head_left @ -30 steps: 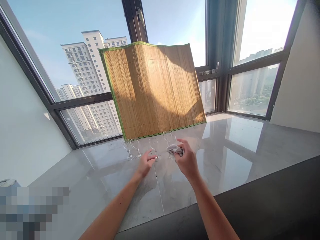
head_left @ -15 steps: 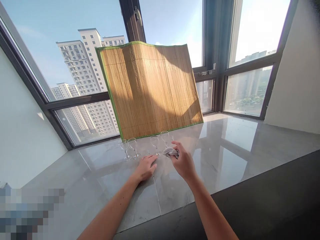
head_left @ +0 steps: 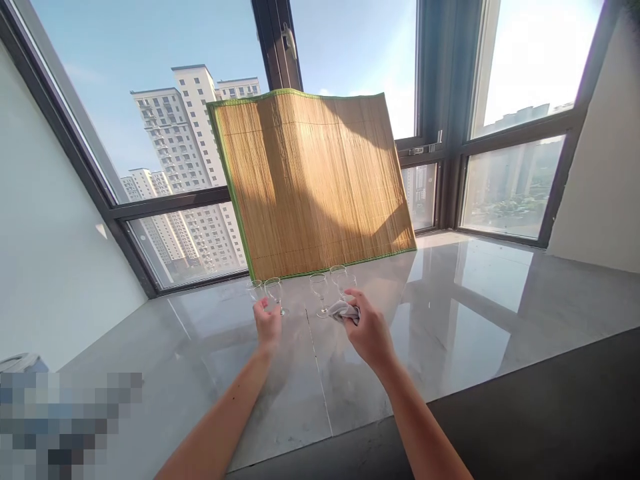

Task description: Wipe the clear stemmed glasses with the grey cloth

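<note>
Fingers half curled, grip unclear, the left hand (head_left: 267, 323) has swung from the middle glass (head_left: 319, 287) at twelve o'clock to the left pair of glasses (head_left: 273, 288) at eleven, leaving the former untouched; at one, the right hand (head_left: 369, 327) clutches a grey cloth (head_left: 343, 311).

Leftmost glass (head_left: 255, 291) partly hidden behind left hand (head_left: 269, 323); forearms (head_left: 225, 407) cut off; lower-left patch (head_left: 55, 423) pixelated.

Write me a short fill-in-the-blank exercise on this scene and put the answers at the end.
1. The right hand holds a bunched grey ____.
2. The left hand is nearest the stemmed glasses at the group's ____ end.
3. The woven mat has a ____ border.

Missing words: cloth; left; green.
</note>
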Action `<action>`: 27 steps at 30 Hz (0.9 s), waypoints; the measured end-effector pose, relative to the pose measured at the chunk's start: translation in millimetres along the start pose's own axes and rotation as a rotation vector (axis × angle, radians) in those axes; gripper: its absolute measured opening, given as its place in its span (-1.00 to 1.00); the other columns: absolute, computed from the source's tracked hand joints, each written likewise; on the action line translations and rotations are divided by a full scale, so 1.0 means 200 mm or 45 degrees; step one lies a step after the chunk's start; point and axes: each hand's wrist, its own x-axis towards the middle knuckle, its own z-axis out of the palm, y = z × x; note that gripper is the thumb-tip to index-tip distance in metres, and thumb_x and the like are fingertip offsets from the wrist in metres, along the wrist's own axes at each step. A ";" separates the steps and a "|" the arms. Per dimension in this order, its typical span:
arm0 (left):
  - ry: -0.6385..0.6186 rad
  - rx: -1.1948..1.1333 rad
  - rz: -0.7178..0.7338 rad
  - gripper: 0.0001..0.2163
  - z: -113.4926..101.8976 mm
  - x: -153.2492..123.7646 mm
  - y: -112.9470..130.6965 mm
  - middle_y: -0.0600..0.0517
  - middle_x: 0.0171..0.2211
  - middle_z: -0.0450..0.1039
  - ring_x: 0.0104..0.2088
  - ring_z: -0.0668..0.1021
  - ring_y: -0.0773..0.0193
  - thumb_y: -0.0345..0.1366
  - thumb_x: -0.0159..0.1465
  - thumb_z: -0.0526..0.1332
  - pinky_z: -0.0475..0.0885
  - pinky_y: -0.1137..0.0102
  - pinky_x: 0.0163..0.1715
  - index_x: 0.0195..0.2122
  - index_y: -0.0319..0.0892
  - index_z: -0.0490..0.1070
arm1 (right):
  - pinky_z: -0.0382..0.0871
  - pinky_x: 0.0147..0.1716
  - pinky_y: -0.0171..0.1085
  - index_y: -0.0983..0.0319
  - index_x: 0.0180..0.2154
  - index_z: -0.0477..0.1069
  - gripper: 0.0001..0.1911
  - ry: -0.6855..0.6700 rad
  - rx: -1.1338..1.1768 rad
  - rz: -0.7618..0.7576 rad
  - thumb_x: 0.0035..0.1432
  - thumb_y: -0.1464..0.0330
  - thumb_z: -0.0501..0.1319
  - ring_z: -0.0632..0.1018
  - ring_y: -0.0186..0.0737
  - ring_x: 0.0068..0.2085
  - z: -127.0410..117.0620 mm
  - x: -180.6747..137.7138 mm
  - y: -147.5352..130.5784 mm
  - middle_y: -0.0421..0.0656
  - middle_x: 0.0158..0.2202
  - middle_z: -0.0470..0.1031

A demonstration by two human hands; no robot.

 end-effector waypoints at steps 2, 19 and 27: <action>-0.125 -0.062 -0.162 -0.51 0.00 0.03 -0.02 -0.11 0.08 0.31 -0.32 0.53 0.33 -0.33 0.12 0.21 0.40 0.45 -0.46 0.10 -0.09 0.15 | 0.27 -0.34 -0.35 0.12 0.03 0.28 -0.52 -0.022 -0.019 -0.007 0.04 0.52 0.09 0.51 -0.25 -0.31 0.00 0.00 0.00 -0.20 -0.27 0.52; -0.604 0.611 0.852 -0.80 -0.01 -0.20 0.17 0.00 -0.28 0.54 -0.27 0.52 0.22 -0.24 0.26 0.16 0.33 0.40 -0.27 -0.16 -0.10 0.52 | 0.24 -0.39 -0.35 0.15 0.20 0.06 -0.35 -0.032 -0.061 -0.058 0.05 0.54 0.04 0.50 -0.21 -0.31 0.01 -0.05 -0.06 -0.19 -0.26 0.49; -0.666 0.876 1.224 -0.83 -0.05 -0.24 0.25 -0.03 -0.37 0.50 -0.22 0.42 0.11 -0.40 0.23 0.18 0.28 0.27 -0.20 -0.22 -0.08 0.53 | 0.21 -0.38 -0.35 0.13 0.19 0.11 -0.31 -0.093 -0.099 -0.133 -0.01 0.57 0.05 0.48 -0.21 -0.30 -0.05 -0.03 -0.17 -0.20 -0.30 0.48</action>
